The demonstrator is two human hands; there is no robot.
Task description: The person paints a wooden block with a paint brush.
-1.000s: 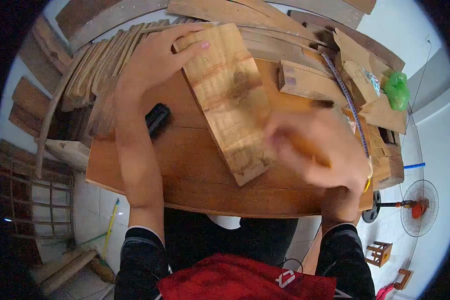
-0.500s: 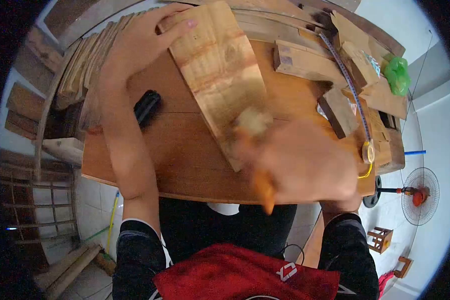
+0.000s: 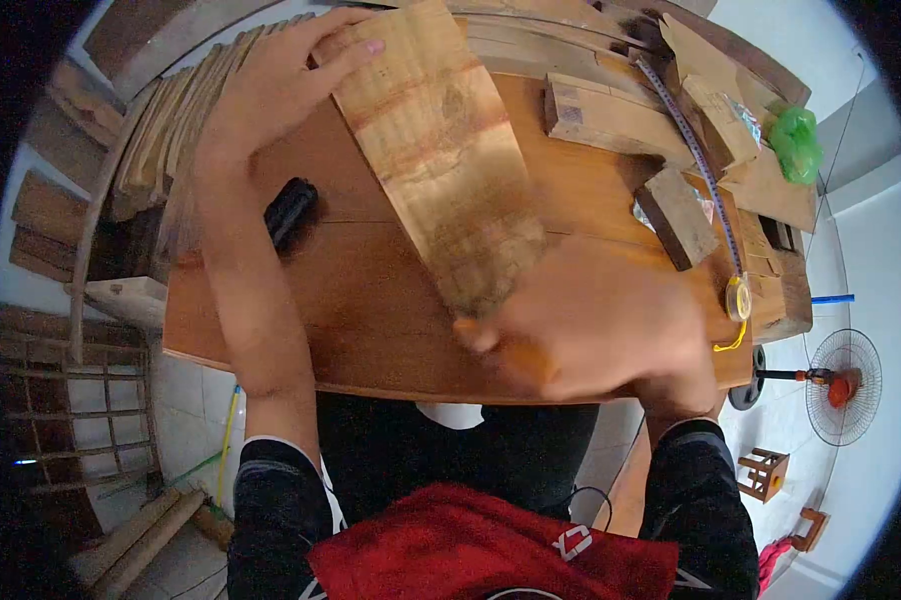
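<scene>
A pale wooden board [image 3: 446, 140] with reddish grain bands lies slanted on the brown table [image 3: 371, 340]. At its upper left edge my left hand [image 3: 276, 95] is closed on it, thumb on the top face. My right hand [image 3: 611, 315], smeared by motion, is wrapped round a brush with an orange handle [image 3: 531, 360] at the board's near end. The bristles are hard to make out now, hidden by the hand and blur. The board's near part looks darker than the far part. A black object [image 3: 291, 213] sits beside my left forearm.
On the right lie a dark wood block [image 3: 679, 218], a tape measure [image 3: 738, 298] with its blade pulled out, cut wood pieces [image 3: 616, 120] and a green plastic bag [image 3: 796, 145]. Stacked boards [image 3: 186, 120] stand left. A fan [image 3: 843, 388] stands beyond the table's right side.
My right hand has shifted slightly, and the brush's pale tip, visible before on the board, is now mostly hidden. My left hand keeps its hold; the whole view has moved a little.
</scene>
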